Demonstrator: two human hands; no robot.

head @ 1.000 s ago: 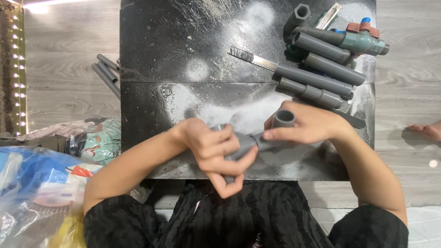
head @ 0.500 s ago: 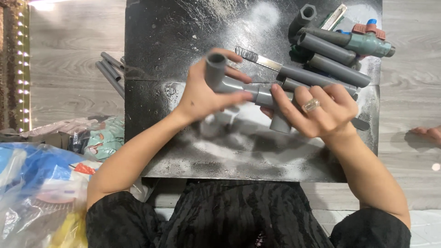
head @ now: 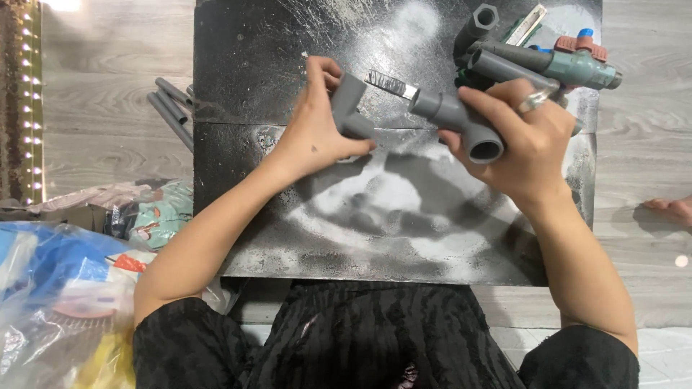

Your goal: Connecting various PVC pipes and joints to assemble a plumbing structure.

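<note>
My left hand [head: 313, 130] grips a grey plastic pipe fitting [head: 349, 106] above the black, dust-streaked board [head: 274, 50]. My right hand [head: 526, 140], a ring on one finger, holds a grey pipe piece with a socket end [head: 461, 122], its open mouth facing me. The two pieces are apart, with a gap of board between them. A knife with a dark handle and metal blade [head: 393, 84] lies on the board between the hands.
A pile of grey pipes and fittings [head: 497, 61], one with a valve bearing red and blue parts [head: 580, 61], lies at the board's far right. More grey pipes [head: 169, 108] lie on the floor at left. Plastic bags [head: 65, 288] sit at lower left. Someone's toes [head: 670, 209] show at right.
The joined pipe pieces held together half a second ago are now separated. My left hand has one fitting at the left; my right hand has drawn the other piece to the right.
</note>
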